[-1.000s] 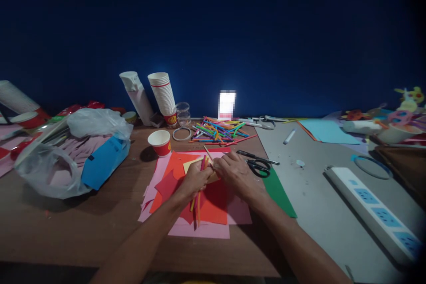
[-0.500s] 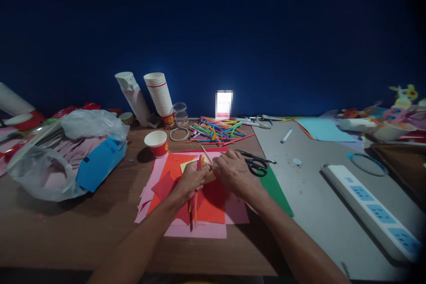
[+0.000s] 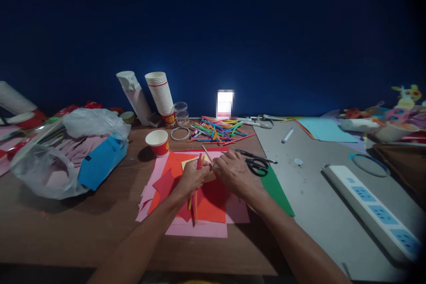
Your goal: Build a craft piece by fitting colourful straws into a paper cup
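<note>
You are viewing, counted: one left hand (image 3: pixel 192 178) and one right hand (image 3: pixel 234 173); one bundle of sticks (image 3: pixel 196 206) in the left hand; two pairs of scissors (image 3: pixel 257 167) (image 3: pixel 262 122); one loose paper cup (image 3: pixel 157 143); one stack of paper cups (image 3: pixel 159 93); one marker (image 3: pixel 288 135); one plastic bag (image 3: pixel 43 173); one power strip (image 3: pixel 369 206) with four sockets (image 3: pixel 382 214).

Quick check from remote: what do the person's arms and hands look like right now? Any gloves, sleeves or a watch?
The left hand and right hand are bare, with no gloves. The left forearm and right forearm are uncovered down to the bottom edge of the view, so no sleeve shows, and no watch or bracelet is visible.
</note>
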`<state>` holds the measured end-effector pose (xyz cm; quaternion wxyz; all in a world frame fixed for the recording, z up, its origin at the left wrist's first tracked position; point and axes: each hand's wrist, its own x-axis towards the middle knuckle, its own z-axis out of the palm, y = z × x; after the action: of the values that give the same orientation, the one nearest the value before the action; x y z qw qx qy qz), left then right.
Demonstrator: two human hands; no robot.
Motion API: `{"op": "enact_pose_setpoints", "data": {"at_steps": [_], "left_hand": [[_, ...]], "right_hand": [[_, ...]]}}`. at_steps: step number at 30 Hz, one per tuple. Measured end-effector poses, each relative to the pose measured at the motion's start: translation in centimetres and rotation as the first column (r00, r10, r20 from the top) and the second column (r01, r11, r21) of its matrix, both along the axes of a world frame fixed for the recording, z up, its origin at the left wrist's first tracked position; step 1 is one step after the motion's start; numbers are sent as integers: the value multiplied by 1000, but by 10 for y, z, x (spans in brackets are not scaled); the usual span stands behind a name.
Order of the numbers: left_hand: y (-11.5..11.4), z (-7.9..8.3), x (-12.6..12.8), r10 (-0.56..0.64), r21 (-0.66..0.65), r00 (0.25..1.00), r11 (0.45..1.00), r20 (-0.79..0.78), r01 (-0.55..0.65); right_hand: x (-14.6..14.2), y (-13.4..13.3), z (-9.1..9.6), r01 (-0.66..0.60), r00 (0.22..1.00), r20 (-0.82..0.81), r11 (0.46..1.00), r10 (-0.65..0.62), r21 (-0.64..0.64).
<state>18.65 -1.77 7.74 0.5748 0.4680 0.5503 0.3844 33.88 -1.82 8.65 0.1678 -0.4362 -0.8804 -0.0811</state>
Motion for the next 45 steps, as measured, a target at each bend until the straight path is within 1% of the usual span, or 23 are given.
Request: {"op": "enact_pose_setpoints", "data": {"at_steps": [4, 7, 10, 14, 18, 21, 24, 26, 28, 32, 35, 40, 45], "left_hand": [[-3, 5, 1, 27, 45, 998, 999, -57, -24], [-2, 5, 2, 35, 19, 998, 999, -55, -34], [0, 2, 1, 7, -17, 1000, 1000, -15, -8], [3, 2, -1, -17, -40, 998, 999, 54, 19], [3, 4, -6, -51, -68, 984, 996, 171, 63], [4, 7, -12, -105, -95, 947, 986, 305, 140], [4, 8, -17, -120, -136, 908, 973, 402, 189], [4, 9, -19, -122, -152, 900, 968, 417, 202], [3, 9, -19, -145, -151, 906, 964, 399, 221], [1, 8, -17, -179, -153, 924, 958, 337, 242], [2, 6, -18, -195, -182, 920, 946, 341, 268], [5, 3, -22, -235, -233, 916, 919, 325, 319], [7, 1, -24, -252, -276, 911, 896, 328, 347]], "right_hand": [[0, -1, -2, -19, 1000, -18, 999, 18, -40], [1, 1, -6, -25, 997, -75, 996, 19, -80], [3, 4, -11, -28, 986, -164, 991, 6, -130], [5, 8, -15, -68, 948, -318, 972, -7, -223], [8, 10, -16, -151, 870, -492, 944, -14, -295], [9, 12, -18, -205, 809, -586, 914, -44, -351], [10, 14, -20, -257, 771, -634, 879, -64, -401], [11, 14, -21, -285, 757, -650, 860, -68, -422], [11, 14, -22, -301, 758, -650, 852, -59, -429], [11, 11, -18, -307, 796, -606, 854, -12, -421], [10, 9, -13, -307, 820, -572, 855, 14, -418], [8, 7, -8, -317, 837, -546, 853, 46, -414], [8, 7, -7, -323, 845, -531, 849, 60, -419]]}}
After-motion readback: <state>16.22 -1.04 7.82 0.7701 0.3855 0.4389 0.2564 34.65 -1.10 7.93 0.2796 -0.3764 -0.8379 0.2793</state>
